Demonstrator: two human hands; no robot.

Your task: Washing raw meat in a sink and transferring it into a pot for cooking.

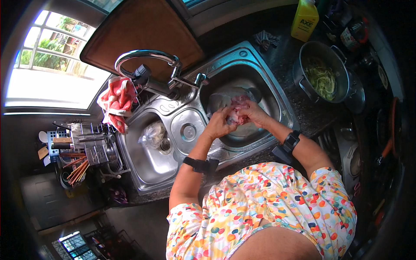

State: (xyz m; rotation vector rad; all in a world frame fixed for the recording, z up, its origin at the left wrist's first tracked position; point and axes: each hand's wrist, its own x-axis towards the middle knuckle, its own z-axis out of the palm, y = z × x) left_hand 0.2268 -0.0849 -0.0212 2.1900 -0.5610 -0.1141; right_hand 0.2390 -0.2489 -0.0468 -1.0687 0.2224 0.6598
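Over the right basin of a stainless steel double sink (271,81), a piece of raw meat (239,113) is gripped between my two hands. My left hand (221,123) has its fingers around the near left side of the meat. From the right, my right hand (255,113) grips the other side, thumb towards the middle. Pink, red and whitish parts show between the fingers; the underside is hidden. Beneath the hands, a clear sheet or bowl-like thing (216,99) lies in the basin, too blurred to name surely.
A chrome faucet (146,61) arches behind the sink. The left basin holds a knotted clear plastic bag (154,135). At right stands a steel pot (325,76) with green vegetable strips. Left are a utensil rack (91,139) and red-and-white cloth (117,100); a yellow detergent bottle (305,21) stands at back.
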